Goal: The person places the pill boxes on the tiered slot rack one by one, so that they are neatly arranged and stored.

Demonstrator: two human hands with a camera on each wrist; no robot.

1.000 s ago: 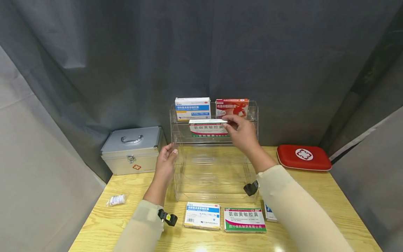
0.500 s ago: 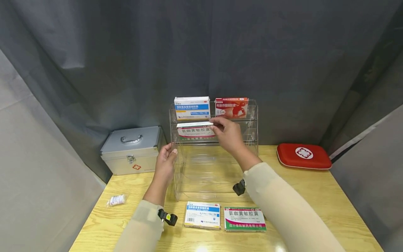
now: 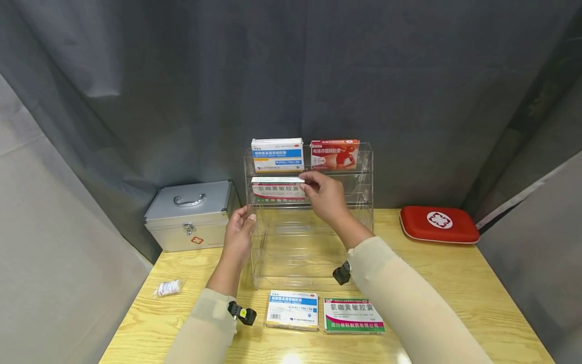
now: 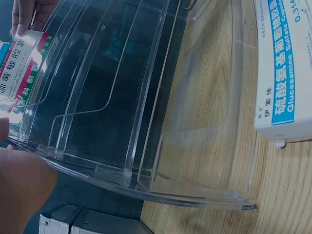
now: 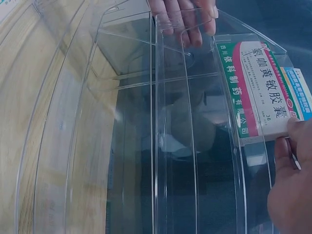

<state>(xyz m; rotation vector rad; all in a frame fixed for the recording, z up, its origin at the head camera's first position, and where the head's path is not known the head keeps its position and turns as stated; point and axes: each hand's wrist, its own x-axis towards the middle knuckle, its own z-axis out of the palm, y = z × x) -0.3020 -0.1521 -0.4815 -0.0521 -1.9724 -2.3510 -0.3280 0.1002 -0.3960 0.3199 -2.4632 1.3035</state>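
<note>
The right hand (image 3: 328, 198) pinches a green-and-white capsule box (image 3: 277, 190) by its right end, in the clear rack's (image 3: 291, 281) second-highest tier, label facing forward. The left hand (image 3: 239, 230) grips the rack's side, presumably steadying it. Above stand one glucosamine box (image 3: 277, 154) and one ibuprofen box (image 3: 335, 155); two boxes (image 3: 292, 310) lie on the surface (image 3: 473, 288). Farther out: one metal case (image 3: 188, 218), one red case (image 3: 423, 220), one wrapped white cylinder (image 3: 170, 288).

The head view looks forward and down from above and in front of the clear rack (image 3: 291, 230), far enough back to take in the worktop (image 3: 454, 273) around it. Both wrist views look from close before the rack, turned sideways, its upper tiers leftward in the left, rightward in the right; both share its green-and-white box (image 5: 256, 92).
</note>
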